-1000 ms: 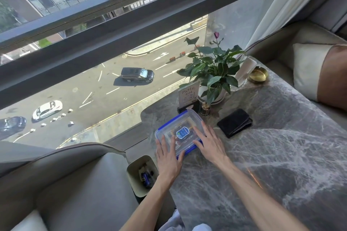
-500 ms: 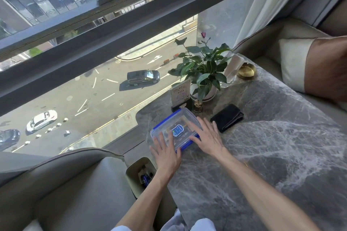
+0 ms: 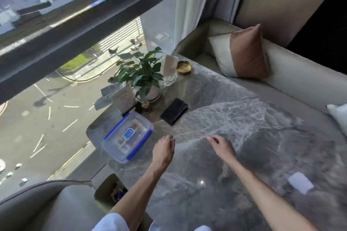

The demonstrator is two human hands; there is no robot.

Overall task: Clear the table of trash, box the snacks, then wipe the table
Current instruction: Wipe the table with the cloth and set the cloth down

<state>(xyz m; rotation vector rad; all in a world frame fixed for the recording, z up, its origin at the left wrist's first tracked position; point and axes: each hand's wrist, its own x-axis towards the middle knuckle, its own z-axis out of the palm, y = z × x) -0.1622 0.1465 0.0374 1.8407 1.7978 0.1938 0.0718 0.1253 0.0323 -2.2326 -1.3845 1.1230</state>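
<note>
**At window bench: snack box lidded, both hands off it**

At the window-side left corner of the bench (image 3: 244, 122) sits the snack box (image 3: 127, 137). Clear plastic, blue clips, lid on. Packets show through the lid, blue label on top.

Left hand (image 3: 163, 148) hovers just right of the box, not touching it. Fingers loosely curled, nothing in them. Right hand (image 3: 222, 147) is well apart from the box, low over bare marble, fingers likewise loosely curled and empty. Frame is blurred, so I cannot tell whether its fingertips touch the stone. The two hands are apart, a strip of marble between them.

Behind the box: a standing card (image 3: 124, 97), a potted plant (image 3: 139, 75), then a glass (image 3: 170, 73) and a brass dish (image 3: 184, 67) toward the far edge. A black folded item (image 3: 174, 111) lies flat just right of the card, near the box. A white flat piece (image 3: 300, 183) lies on the near right part of the bench. The bin (image 3: 103, 185) stands below the near left edge, dark and blue scraps inside.
</note>
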